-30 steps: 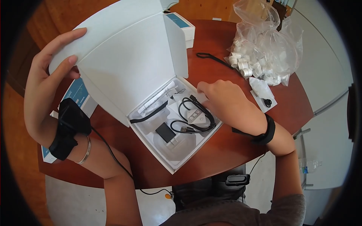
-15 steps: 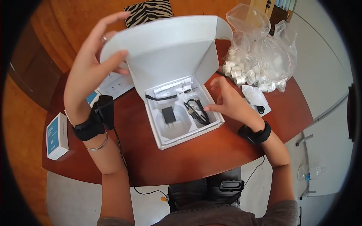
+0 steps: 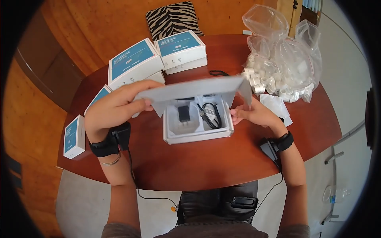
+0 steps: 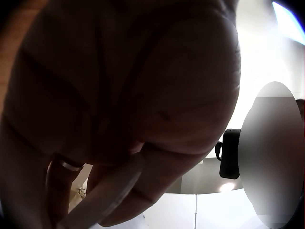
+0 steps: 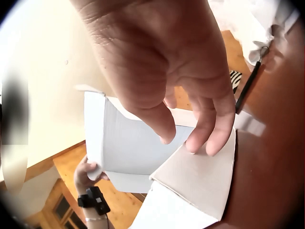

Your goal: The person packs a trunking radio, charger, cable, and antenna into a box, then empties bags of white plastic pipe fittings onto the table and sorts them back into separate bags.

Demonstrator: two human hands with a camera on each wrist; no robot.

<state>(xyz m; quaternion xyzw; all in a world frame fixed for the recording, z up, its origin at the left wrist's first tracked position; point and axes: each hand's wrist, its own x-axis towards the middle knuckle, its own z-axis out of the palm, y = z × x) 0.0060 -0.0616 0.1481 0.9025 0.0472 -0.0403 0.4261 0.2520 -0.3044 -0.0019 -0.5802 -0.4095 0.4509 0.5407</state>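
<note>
A white cardboard box (image 3: 198,137) sits in the middle of the table, its hinged lid (image 3: 190,90) tilted partway down over the back. My left hand (image 3: 115,109) pinches the lid's left front corner between thumb and fingers. The flap also shows between those fingers in the left wrist view. My right hand (image 3: 258,113) is at the box's right side, with fingertips right at the side wall and loosely bent. Inside, a black plug adapter (image 3: 184,113) lies in the left compartment and a coiled black cable (image 3: 216,121) in the right one. The lid hides the back of the tray.
Closed blue-and-white boxes (image 3: 135,59) stand at the back and left of the table. Clear bags of white cylindrical pieces (image 3: 285,67) occupy the back right, near a white packet (image 3: 276,107) and a black strap (image 3: 218,73). The table's curved front edge (image 3: 178,190) is close to me.
My left hand has swung the lid forward and down over the box. The right hand has moved from above the cable to the box's right side. The head view has shifted.
</note>
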